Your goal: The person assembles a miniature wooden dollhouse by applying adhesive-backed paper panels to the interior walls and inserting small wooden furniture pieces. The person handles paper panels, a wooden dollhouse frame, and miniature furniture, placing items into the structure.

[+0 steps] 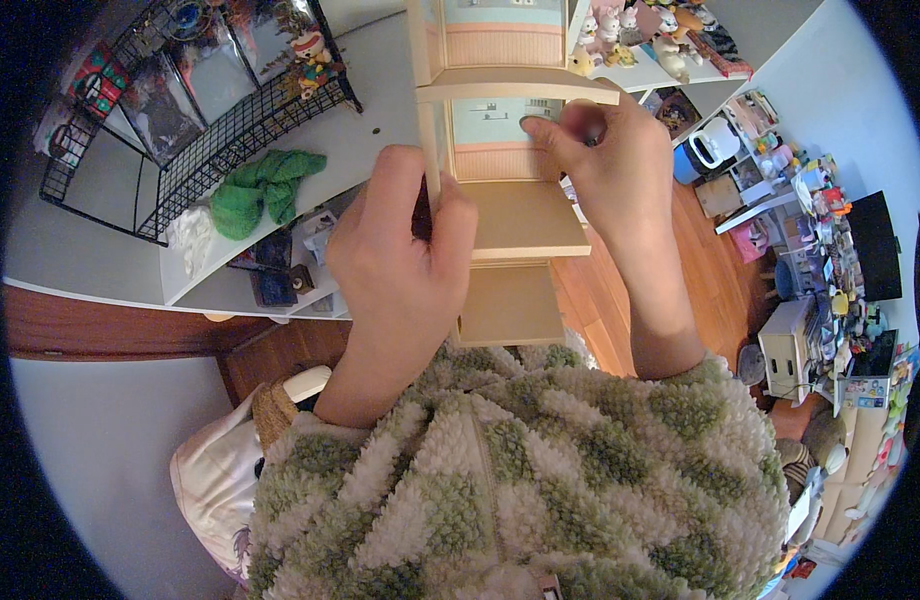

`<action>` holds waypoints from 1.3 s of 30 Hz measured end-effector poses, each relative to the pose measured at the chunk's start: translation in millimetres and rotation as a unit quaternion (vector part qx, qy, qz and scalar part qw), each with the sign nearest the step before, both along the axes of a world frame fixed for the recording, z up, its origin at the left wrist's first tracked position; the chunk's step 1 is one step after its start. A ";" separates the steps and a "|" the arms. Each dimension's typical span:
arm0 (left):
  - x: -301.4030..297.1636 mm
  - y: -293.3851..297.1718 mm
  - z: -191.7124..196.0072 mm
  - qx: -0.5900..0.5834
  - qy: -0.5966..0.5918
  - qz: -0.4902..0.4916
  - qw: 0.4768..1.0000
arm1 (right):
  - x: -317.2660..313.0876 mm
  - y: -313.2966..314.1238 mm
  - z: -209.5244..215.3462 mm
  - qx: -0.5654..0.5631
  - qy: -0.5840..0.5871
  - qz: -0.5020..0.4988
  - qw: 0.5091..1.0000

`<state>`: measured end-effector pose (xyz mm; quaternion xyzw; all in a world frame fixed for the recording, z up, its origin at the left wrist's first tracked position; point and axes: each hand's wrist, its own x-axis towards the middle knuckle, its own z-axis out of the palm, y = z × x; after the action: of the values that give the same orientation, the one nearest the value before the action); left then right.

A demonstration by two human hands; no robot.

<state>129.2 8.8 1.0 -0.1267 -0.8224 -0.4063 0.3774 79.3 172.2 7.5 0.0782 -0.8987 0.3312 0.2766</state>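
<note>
A cream dollhouse (525, 215) with several open floors and pastel-papered back walls stands upright in front of me. My left hand (405, 235) is closed on the edge of its left side wall, thumb and fingers on either side. On the other side, my right hand (615, 160) is curled round the right edge of the middle room, just below an upper floor slab. Its thumb reaches inward over the papered wall (495, 125). Part of the right fingers is hidden behind the house, and the spot between thumb and fingers is dark and blurred.
At left, a black wire rack (230, 110) stands on a white shelf beside a crumpled green cloth (265, 190). Small animal figures (630, 30) crowd a shelf at upper right. Farther right are a white-lidded bin (715, 145), a cluttered desk and a monitor (873, 245) over wooden floor (705, 260).
</note>
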 end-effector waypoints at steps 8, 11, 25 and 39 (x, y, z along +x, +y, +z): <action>1.8 -3.3 1.9 0.025 -0.043 0.004 0.999 | -18.8 10.1 -14.6 -0.173 -0.047 0.156 0.971; 0.9 -3.7 2.4 0.045 -0.048 -0.013 0.998 | -23.4 8.1 -25.3 -0.338 -0.118 0.260 0.897; 5.3 -1.0 2.1 0.031 -0.032 0.006 0.999 | -20.5 12.7 -19.9 -0.170 0.028 0.139 0.975; 3.0 7.6 -1.5 0.026 -0.013 -0.033 0.999 | -32.9 -1.5 -20.3 -0.197 0.057 0.187 0.961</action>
<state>132.2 16.4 -0.5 -0.1389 -0.8117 -0.4412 0.3565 46.4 170.7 -12.8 0.2079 -0.7678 0.5423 0.2705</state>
